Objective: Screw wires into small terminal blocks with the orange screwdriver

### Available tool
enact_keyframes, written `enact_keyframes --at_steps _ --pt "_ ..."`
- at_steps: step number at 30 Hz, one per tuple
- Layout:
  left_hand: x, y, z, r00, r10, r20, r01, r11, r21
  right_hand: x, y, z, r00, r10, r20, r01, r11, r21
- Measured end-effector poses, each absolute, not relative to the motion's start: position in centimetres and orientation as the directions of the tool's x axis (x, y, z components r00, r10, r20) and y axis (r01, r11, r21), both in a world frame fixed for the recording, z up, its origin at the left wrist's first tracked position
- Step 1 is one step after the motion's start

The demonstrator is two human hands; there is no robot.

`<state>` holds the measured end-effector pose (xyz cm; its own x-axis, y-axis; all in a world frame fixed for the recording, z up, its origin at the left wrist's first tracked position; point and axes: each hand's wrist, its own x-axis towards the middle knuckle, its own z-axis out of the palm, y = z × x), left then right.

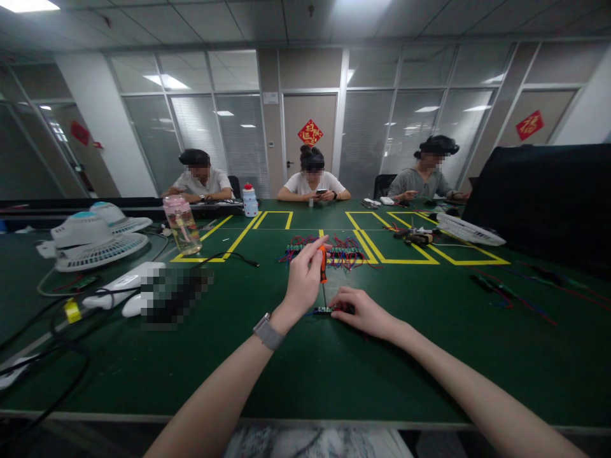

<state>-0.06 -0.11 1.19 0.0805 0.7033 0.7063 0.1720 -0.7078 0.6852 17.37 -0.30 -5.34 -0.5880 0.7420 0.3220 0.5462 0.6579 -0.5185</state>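
Observation:
My left hand (305,272) is closed around the orange and black handle of a screwdriver (323,266), held upright. Its thin shaft points down, and the tip meets a small green circuit board (324,310) lying on the green tabletop. With bent fingers, my right hand (359,310) grips the right end of that board, where red wires show; its fingertips partly cover the board. Just beyond my hands lies a row of several circuit boards (351,252) with red and blue wires.
A pink-lidded bottle (182,226), white fans (100,245) and a power strip (125,285) with black cables stand on the left. Wired boards (491,286) and a white fan grille (470,230) lie right. Yellow tape (401,261) marks the table. Three people sit across.

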Motion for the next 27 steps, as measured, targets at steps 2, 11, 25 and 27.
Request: enact_keyframes --at_steps 2,11,25,27 --pt "-0.04 -0.05 1.14 0.074 0.698 0.712 0.186 -0.711 0.678 17.38 -0.31 -5.34 -0.591 0.739 0.323 0.543 0.661 -0.518" --pt "0.03 0.00 1.16 0.073 0.680 0.729 0.183 -0.728 0.661 17.34 -0.21 -5.52 -0.596 0.731 0.333 0.543 0.672 -0.504" --pt "0.34 -0.37 1.03 0.072 0.674 0.735 0.161 -0.735 0.659 17.33 -0.25 -5.47 -0.590 0.737 0.329 0.541 0.664 -0.516" --pt "0.39 -0.36 1.02 0.079 0.684 0.725 0.150 -0.727 0.670 17.33 -0.27 -5.46 -0.590 0.738 0.327 0.542 0.663 -0.517"
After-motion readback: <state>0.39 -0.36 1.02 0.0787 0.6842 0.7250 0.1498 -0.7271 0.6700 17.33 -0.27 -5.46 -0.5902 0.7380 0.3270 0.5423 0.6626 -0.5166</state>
